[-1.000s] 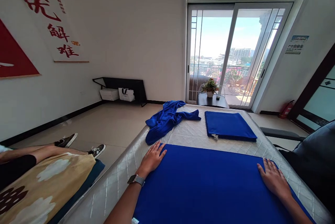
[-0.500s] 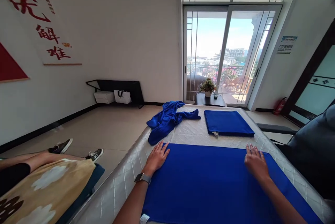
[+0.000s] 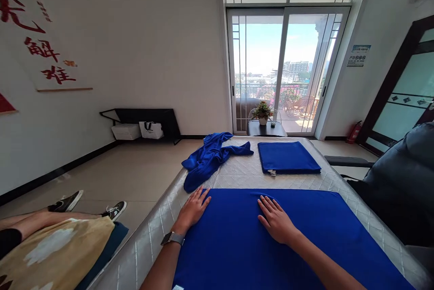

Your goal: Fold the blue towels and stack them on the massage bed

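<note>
A smooth blue cloth (image 3: 233,240) lies spread flat across the near part of a white quilted mattress (image 3: 237,175). My left hand (image 3: 194,208) rests on the cloth's far left corner, fingers stretched out. Flat on the cloth's upper middle is my right hand (image 3: 276,218), its fingers extended and slightly apart, with small wrinkles by the fingertips. Neither hand grips anything. Beyond the cloth sits a neatly folded blue cloth stack (image 3: 288,156) with a white tag. A crumpled blue cloth (image 3: 208,160) lies loosely at the mattress's far left.
A person's legs (image 3: 34,217) stretch out at left beside a patterned cloth (image 3: 57,245). A dark padded chair (image 3: 403,181) stands close on the right. Past the mattress are a small black table (image 3: 266,129) with a potted plant (image 3: 262,112), and glass sliding doors. A low black rack (image 3: 149,120) is by the wall.
My right hand has slid left from near the cloth's far right corner to its upper middle. My left hand stays at the left corner. The view has turned slightly right.
</note>
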Available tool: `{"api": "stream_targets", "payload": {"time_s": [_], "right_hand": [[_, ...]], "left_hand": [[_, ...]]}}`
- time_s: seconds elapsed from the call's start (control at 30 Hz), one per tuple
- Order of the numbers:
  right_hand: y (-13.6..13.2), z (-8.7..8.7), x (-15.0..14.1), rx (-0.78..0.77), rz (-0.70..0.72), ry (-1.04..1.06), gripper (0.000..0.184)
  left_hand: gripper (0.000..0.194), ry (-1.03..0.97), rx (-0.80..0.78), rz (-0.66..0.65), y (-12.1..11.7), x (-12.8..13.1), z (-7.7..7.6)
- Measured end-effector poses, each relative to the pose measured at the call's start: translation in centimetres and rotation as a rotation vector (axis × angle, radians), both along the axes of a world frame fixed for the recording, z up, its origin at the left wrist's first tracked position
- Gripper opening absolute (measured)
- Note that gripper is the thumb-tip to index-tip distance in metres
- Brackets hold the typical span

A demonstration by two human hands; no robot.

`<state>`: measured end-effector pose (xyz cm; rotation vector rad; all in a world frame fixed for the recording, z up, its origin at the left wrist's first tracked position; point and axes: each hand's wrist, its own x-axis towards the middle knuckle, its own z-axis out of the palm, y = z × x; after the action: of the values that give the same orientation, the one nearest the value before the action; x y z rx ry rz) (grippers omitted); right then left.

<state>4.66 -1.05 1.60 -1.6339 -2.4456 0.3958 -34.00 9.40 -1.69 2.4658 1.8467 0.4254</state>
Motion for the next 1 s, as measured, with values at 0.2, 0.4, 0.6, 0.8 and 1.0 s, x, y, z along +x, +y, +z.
{"api": "stream_targets", "payload": {"time_s": [0.2, 0.4, 0.6, 0.8, 1.0], "right_hand": [[0.5, -3.5, 17.4, 0.051, -0.44, -0.157, 0.069], [0.3, -6.6, 27.2, 0.071, -0.702, -0.229, 0.071], [0.1, -6.9, 26.9, 0.074, -0.711, -0.265, 0.073], [0.2, -3.5, 22.8, 0.074, -0.818, -0.439, 0.063], [1.6, 0.9, 4.7, 0.118, -0.387, -0.268, 0.064]], "left_hand": [[0.059, 0.02, -0.034, 0.012, 0.0, 0.1, 0.2], [0.058, -0.001, -0.001, -0.004, 0.5, -0.2, -0.4], [0.056, -0.01, 0.012, 0.01, 0.3, 0.0, -0.4], [0.059, -0.013, 0.009, 0.008, -0.1, 0.4, -0.1], [0.059, -0.026, 0.036, 0.0, -0.2, 0.5, -0.3]]}}
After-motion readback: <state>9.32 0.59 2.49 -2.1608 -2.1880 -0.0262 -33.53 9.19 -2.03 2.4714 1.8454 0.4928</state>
